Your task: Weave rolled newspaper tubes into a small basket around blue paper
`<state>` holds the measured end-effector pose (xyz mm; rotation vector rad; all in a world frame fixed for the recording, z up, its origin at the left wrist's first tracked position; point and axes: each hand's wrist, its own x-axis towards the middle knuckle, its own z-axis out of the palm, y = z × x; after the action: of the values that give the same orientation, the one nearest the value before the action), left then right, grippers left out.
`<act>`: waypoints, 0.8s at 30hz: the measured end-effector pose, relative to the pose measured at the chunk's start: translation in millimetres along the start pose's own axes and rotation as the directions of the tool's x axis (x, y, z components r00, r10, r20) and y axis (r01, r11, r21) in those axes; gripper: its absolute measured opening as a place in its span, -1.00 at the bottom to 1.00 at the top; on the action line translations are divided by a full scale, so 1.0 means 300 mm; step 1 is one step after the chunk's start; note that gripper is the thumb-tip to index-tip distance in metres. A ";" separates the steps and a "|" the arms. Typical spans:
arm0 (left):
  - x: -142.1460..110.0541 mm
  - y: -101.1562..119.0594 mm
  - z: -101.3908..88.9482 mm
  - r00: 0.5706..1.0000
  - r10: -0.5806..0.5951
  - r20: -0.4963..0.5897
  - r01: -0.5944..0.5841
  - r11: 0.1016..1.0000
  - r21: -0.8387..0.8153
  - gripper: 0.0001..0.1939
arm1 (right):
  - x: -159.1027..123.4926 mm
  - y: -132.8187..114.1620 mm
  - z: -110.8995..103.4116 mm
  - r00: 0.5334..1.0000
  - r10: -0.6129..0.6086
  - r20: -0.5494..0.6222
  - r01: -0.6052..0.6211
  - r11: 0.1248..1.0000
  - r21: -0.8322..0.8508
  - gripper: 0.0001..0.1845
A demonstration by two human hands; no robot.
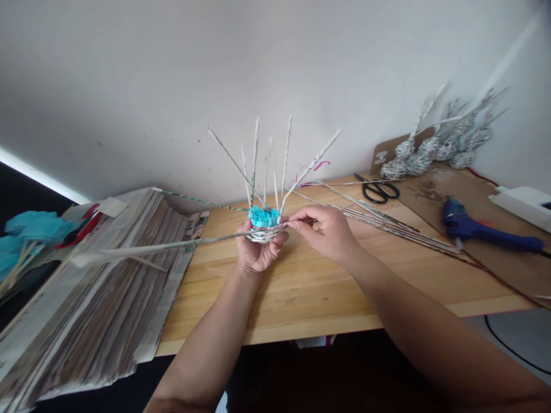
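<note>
A small bowl-shaped weave of rolled newspaper point(266, 234) rests in my left hand point(255, 252), whose fingers curl round it from below. Crumpled light-blue paper point(264, 217) fills its inside. Several paper tubes stand up and outward from its rim, and a long one point(172, 246) reaches left toward the newspapers. At the weave's right edge, my right hand point(325, 229) pinches a paper tube point(286, 223) between thumb and index finger. The fingers hide part of that tube.
A tall stack of newspapers point(116, 304) stands at left, with blue paper point(38, 225) beyond it. Loose paper tubes point(387, 225), black scissors point(376, 189) and a blue glue gun point(486, 232) lie at right. Several woven paper pieces point(424, 158) sit at the back right.
</note>
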<state>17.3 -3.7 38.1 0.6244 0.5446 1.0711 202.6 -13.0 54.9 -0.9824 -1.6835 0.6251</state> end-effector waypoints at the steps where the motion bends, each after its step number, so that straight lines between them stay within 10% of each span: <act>1: 0.000 0.000 -0.002 1.000 0.000 0.002 0.000 1.000 0.020 -0.32 | 0.001 0.001 -0.002 1.000 0.004 -0.003 -0.004 1.000 -0.005 -0.91; 24: -0.004 -0.010 -0.026 0.988 -0.063 0.139 0.045 0.990 0.130 -0.23 | 0.028 0.025 -0.036 0.984 0.134 0.118 -0.151 0.978 0.144 -0.90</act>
<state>13.5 -4.2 30.5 0.7876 0.5043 0.9371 213.9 -2.7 56.8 -0.9795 -1.6411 0.9029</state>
